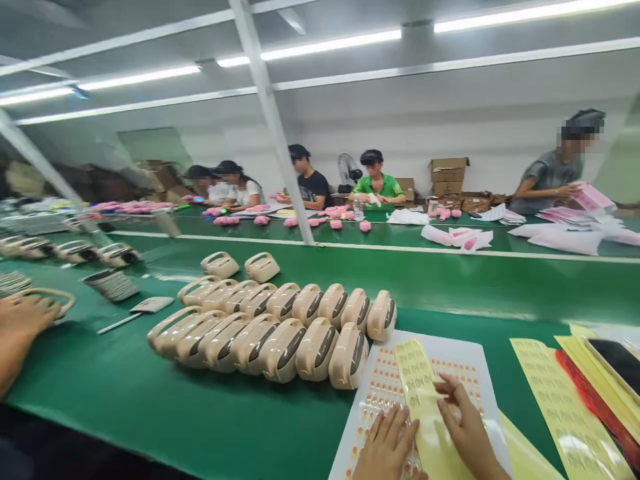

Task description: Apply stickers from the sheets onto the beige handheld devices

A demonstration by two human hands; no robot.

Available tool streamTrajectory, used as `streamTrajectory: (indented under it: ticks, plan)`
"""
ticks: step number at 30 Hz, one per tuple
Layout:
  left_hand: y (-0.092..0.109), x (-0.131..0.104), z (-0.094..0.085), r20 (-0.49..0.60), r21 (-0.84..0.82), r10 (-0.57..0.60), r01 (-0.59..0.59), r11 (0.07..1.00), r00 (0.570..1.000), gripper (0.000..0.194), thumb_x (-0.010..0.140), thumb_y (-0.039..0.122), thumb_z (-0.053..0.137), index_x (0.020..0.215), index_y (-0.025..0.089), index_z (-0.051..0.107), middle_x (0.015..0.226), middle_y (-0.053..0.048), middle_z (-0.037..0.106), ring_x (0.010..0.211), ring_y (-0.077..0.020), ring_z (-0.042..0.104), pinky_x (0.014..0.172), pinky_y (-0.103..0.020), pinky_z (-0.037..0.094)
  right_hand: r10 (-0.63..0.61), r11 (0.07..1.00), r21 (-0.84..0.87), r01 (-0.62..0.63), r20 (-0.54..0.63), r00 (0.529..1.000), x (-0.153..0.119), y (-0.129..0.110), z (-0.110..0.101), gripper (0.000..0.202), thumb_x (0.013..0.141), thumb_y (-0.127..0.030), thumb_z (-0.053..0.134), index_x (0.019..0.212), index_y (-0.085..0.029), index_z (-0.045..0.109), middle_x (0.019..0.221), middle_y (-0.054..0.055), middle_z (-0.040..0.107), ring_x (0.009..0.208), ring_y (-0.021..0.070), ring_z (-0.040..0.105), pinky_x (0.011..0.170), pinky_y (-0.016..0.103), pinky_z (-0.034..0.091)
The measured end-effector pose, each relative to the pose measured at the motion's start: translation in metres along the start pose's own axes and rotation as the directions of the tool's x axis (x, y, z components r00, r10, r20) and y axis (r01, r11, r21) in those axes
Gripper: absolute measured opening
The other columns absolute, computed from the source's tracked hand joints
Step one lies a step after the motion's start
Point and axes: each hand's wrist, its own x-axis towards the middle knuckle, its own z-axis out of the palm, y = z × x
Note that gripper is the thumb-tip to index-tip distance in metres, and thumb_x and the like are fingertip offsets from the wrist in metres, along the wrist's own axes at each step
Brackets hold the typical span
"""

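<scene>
My left hand (387, 443) lies flat with its fingers stretched out, at the left edge of a yellow label sheet (417, 380). My right hand (465, 423) has bent fingers, with thumb and forefinger at the sheet's right edge in a loose pinch. Whether a single label is between those fingertips is too small to see. Beneath both lies a white sheet (473, 353) with rows of small orange stickers. Left of it, beige handled cases with dark oval panels (283, 350) stand in two rows, resembling small speakers.
At the left edge a co-worker's hand (30, 313) touches a beige handled part. A stack of dark panels (111, 285) sits nearby. More yellow label sheets (555, 393), red film (595, 393) and a phone (617, 363) lie at right. Several people work across the green bench (475, 280).
</scene>
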Motion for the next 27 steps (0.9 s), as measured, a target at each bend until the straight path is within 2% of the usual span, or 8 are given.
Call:
streamTrajectory:
  ticks: [4, 8, 11, 14, 16, 18, 22, 27]
  plan:
    - [0.001, 0.002, -0.014, 0.187, -0.12, -0.127, 0.151, 0.981, 0.974, 0.058, 0.083, 0.044, 0.042, 0.133, 0.016, 0.035, 0.133, -0.013, 0.047, 0.12, -0.0307, 0.044, 0.092, -0.046, 0.044, 0.032, 0.999, -0.002, -0.033, -0.26, 0.965, -0.013, -0.028, -0.033, 0.031, 0.085, -0.034, 0.043, 0.112, -0.019, 0.047, 0.1, 0.011, 0.065, 0.093, 0.0217, 0.063, 0.076, 0.033, 0.053]
    - [0.004, 0.012, -0.013, 0.266, -0.156, -0.221, 0.268, 0.951, 0.938, 0.054, 0.085, 0.043, 0.036, 0.129, 0.012, 0.042, 0.135, -0.015, 0.044, 0.124, -0.0315, 0.039, 0.096, -0.051, 0.037, 0.019, 0.975, -0.203, -0.089, -0.322, 0.947, -0.069, -0.028, -0.051, 0.033, 0.087, -0.032, 0.04, 0.118, -0.021, 0.044, 0.099, 0.009, 0.066, 0.091, 0.0216, 0.063, 0.072, 0.033, 0.055]
    - [0.003, 0.02, -0.005, 0.228, -0.151, -0.263, 0.301, 0.942, 0.938, 0.053, 0.082, 0.043, 0.038, 0.121, 0.008, 0.049, 0.13, -0.018, 0.05, 0.121, -0.0323, 0.042, 0.096, -0.051, 0.037, -0.107, 0.909, -0.416, 0.001, -0.231, 0.967, -0.11, -0.015, -0.052, 0.034, 0.086, -0.028, 0.042, 0.119, -0.021, 0.046, 0.105, 0.009, 0.065, 0.097, 0.0235, 0.062, 0.085, 0.039, 0.051]
    - [0.003, 0.02, 0.003, 0.063, -0.125, -0.329, 0.335, 0.934, 0.942, 0.049, 0.08, 0.043, 0.041, 0.109, 0.007, 0.056, 0.122, -0.022, 0.055, 0.117, -0.0341, 0.047, 0.091, -0.051, 0.04, -0.131, 0.822, -0.569, -0.016, -0.217, 0.967, -0.131, -0.001, -0.058, 0.036, 0.086, -0.022, 0.039, 0.12, -0.019, 0.047, 0.115, 0.011, 0.061, 0.107, 0.0261, 0.057, 0.091, 0.045, 0.047]
    - [0.008, 0.015, 0.004, -0.089, -0.135, -0.291, 0.278, 0.951, 0.952, 0.043, 0.081, 0.04, 0.041, 0.108, 0.01, 0.056, 0.122, -0.021, 0.055, 0.118, -0.0332, 0.045, 0.092, -0.05, 0.039, -0.111, 0.781, -0.621, -0.068, -0.246, 0.963, -0.135, 0.007, -0.066, 0.037, 0.086, -0.018, 0.036, 0.122, -0.017, 0.046, 0.117, 0.012, 0.06, 0.109, 0.026, 0.055, 0.093, 0.047, 0.046]
    - [0.016, 0.006, 0.001, -0.189, -0.159, -0.132, 0.103, 0.982, 0.973, 0.041, 0.081, 0.036, 0.042, 0.116, 0.017, 0.052, 0.125, -0.016, 0.055, 0.12, -0.03, 0.044, 0.095, -0.046, 0.036, -0.101, 0.759, -0.645, -0.084, -0.244, 0.964, -0.136, 0.014, -0.072, 0.04, 0.086, -0.016, 0.035, 0.125, -0.017, 0.044, 0.118, 0.012, 0.059, 0.108, 0.0255, 0.056, 0.093, 0.046, 0.046]
    - [0.034, -0.01, -0.009, -0.112, -0.186, 0.153, -0.172, 0.967, 0.982, 0.058, 0.078, 0.045, 0.05, 0.13, 0.023, 0.04, 0.125, -0.011, 0.056, 0.114, -0.029, 0.051, 0.094, -0.041, 0.037, -0.052, 0.775, -0.627, -0.078, -0.186, 0.981, -0.128, 0.02, -0.074, 0.046, 0.082, -0.012, 0.037, 0.128, -0.016, 0.042, 0.124, 0.011, 0.055, 0.114, 0.0248, 0.051, 0.094, 0.043, 0.046]
    - [0.04, -0.013, -0.011, -0.001, -0.229, 0.135, -0.132, 0.964, 0.991, 0.07, 0.072, 0.054, 0.054, 0.133, 0.025, 0.036, 0.127, -0.01, 0.055, 0.111, -0.0305, 0.053, 0.094, -0.043, 0.034, 0.022, 0.885, -0.46, -0.067, -0.103, 0.994, -0.093, 0.012, -0.069, 0.048, 0.081, -0.013, 0.041, 0.13, -0.014, 0.041, 0.125, 0.013, 0.053, 0.115, 0.0243, 0.049, 0.097, 0.041, 0.042]
